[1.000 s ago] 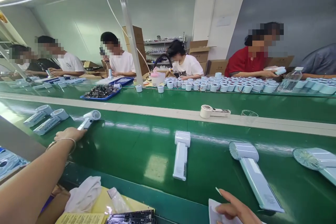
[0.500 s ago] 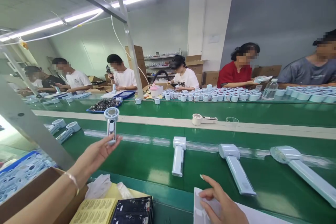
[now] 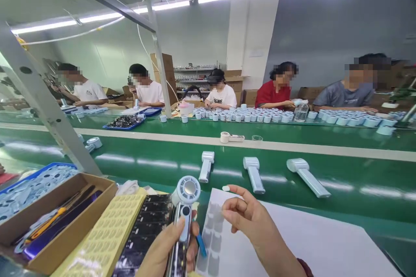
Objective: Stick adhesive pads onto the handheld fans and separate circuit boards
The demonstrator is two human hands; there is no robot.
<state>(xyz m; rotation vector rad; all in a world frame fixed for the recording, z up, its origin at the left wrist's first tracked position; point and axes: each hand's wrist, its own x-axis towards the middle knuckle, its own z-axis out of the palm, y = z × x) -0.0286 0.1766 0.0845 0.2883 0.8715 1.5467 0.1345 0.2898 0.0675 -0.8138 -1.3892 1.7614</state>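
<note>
A light-blue handheld fan [image 3: 185, 220] with a shiny handle stands upright in my left hand [image 3: 162, 244], its round head at the top. My left fingers wrap the handle, with the thumb on its front. My right hand [image 3: 251, 216] is just to the right, above a sheet of pale grey stickers [image 3: 212, 242]. A small white oval sticker [image 3: 225, 188] sits at the tip of my right index finger; the other fingers curl toward the thumb. Under the stickers spreads a large white sheet [image 3: 318, 233]. A blue strip-like piece [image 3: 201, 246] shows beside my left fingers.
Three fans [image 3: 206, 166] lie on the green conveyor belt [image 3: 136, 173] ahead. Yellow sticker sheets [image 3: 104, 220], black sheets [image 3: 146, 225] and a cardboard box [image 3: 74, 230] of tools are at left, beside a metal post [image 3: 69, 138]. Several co-workers sit opposite, behind rows of fan heads [image 3: 260, 114].
My left hand has brought the fan from over the belt back to in front of me. My right hand has risen over the sticker sheet, an oval sticker at its index fingertip. The view has shifted.
</note>
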